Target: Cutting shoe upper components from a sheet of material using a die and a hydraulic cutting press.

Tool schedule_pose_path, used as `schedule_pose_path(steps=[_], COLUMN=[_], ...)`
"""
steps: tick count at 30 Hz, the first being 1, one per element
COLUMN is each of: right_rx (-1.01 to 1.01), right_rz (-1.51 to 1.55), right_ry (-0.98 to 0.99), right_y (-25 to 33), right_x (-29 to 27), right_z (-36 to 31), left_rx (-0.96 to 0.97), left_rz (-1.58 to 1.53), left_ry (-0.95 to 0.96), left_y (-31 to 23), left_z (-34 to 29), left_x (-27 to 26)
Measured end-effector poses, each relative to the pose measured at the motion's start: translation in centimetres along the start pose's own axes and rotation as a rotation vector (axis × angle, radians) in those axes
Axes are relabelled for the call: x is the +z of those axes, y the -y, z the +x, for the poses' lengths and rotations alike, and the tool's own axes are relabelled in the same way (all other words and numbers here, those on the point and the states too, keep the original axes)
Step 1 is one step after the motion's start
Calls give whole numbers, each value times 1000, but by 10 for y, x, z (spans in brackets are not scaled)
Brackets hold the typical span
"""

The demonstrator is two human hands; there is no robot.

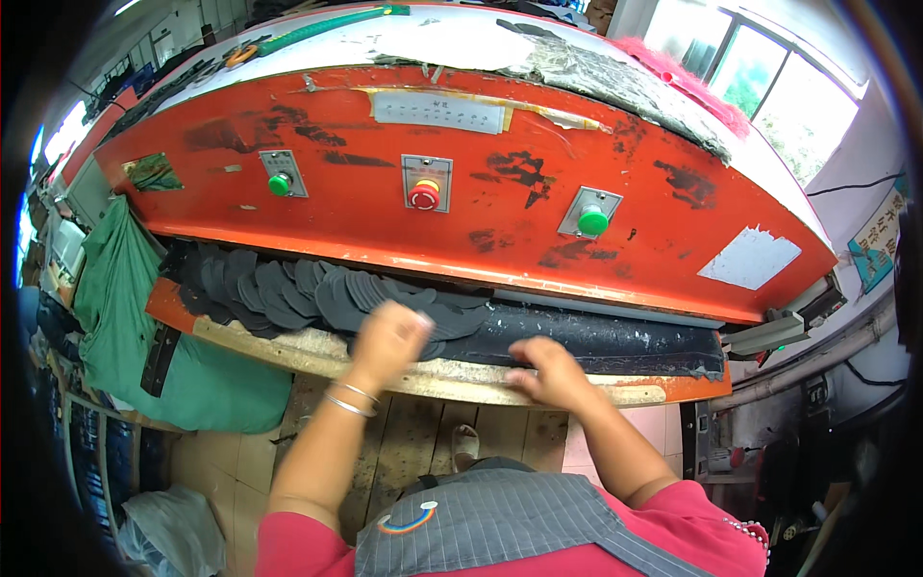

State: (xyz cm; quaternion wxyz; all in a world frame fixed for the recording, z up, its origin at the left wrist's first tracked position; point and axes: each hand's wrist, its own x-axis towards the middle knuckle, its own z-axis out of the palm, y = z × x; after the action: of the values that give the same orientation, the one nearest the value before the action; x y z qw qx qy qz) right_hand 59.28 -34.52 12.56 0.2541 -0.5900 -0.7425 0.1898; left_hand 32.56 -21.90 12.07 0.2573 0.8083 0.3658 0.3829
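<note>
A row of overlapping dark grey, rounded flat pieces (279, 293) lies along the left and middle of the machine's bed. My left hand (389, 341) is over the front of this row, its fingers curled and smeared by motion; whether anything is in them is hidden. Metal bangles circle that wrist. To the right, my right hand (553, 373) hovers at the pale, worn wooden front edge (630, 395), thumb and forefinger apart with nothing visible between them. Beyond it stretches a black sheet (606, 338) with white specks, on the bed's right part.
Above the bed stands a red machine panel (385, 226) with green buttons (593, 223) and a red button (424, 195). Green cloth (125, 317) hangs at the left. Scissors (242, 54) and a green strip (327, 34) lie on top. A metal bracket (769, 334) juts out at right.
</note>
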Motion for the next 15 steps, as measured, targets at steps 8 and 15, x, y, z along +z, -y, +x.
schedule_pose_path(steps=[8,15], right_rx=[27,104], right_rz=[-421,-366], right_ry=[-67,-143], right_y=[34,18], right_x=[49,70], right_z=[-65,-58], left_rx=[134,85], left_rz=[391,410], left_ry=[320,242], left_y=[-54,-48], left_z=[-86,-86], left_x=[56,73])
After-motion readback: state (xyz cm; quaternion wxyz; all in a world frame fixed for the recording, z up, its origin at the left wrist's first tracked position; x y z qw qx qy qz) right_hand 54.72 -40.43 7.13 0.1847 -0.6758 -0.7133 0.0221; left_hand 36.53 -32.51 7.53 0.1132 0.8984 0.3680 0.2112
